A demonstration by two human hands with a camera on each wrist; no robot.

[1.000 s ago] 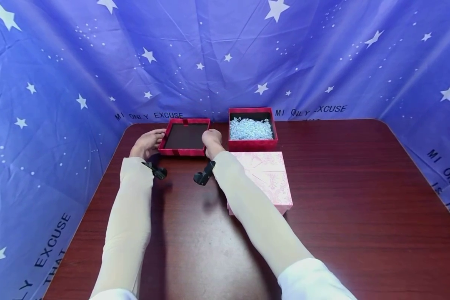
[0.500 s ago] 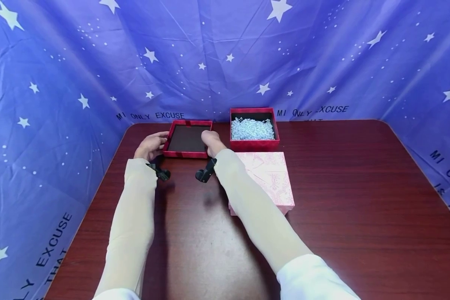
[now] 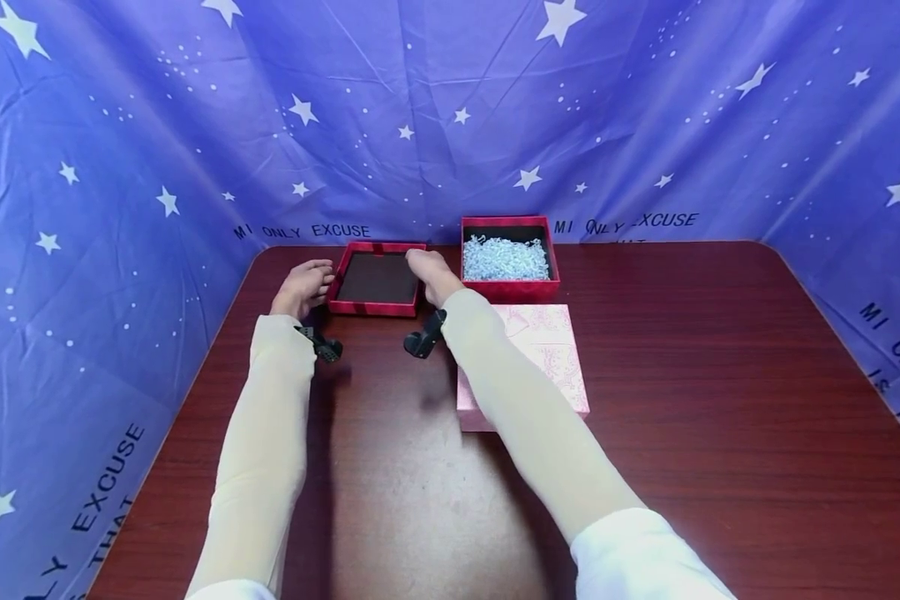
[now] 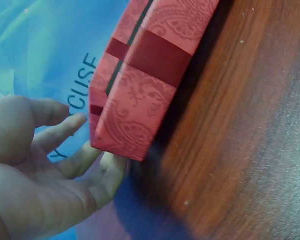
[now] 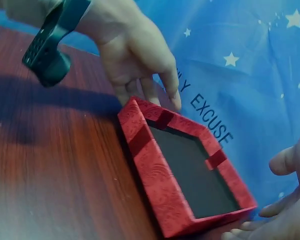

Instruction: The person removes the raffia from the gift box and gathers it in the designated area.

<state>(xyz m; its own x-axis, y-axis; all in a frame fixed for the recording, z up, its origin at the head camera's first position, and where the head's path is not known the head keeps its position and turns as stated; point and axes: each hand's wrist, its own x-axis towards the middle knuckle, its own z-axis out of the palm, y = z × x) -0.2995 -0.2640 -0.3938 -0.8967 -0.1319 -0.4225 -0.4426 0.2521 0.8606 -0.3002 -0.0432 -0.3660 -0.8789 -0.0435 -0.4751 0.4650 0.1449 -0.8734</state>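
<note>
A shallow red box lid with a dark lining lies hollow side up at the back left of the table. Its outer wall carries a paisley pattern and a darker ribbon band. At its left side is my left hand, fingers spread and loosely bent, the lower fingertips right at the lid's corner in the left wrist view. My right hand is by the lid's right edge, overlapping it in the head view. In the right wrist view, the right hand has loose fingers beside the lid's near corner.
Right of the lid stands an open red box with pale blue shredded paper inside. A pink patterned box sits in front of it, partly under my right forearm. A blue starry curtain hangs behind the table.
The lid has shifted slightly right and toward me, then come to rest. My right hand has loosened from its right edge and moved a little right. The left hand stays beside it.
</note>
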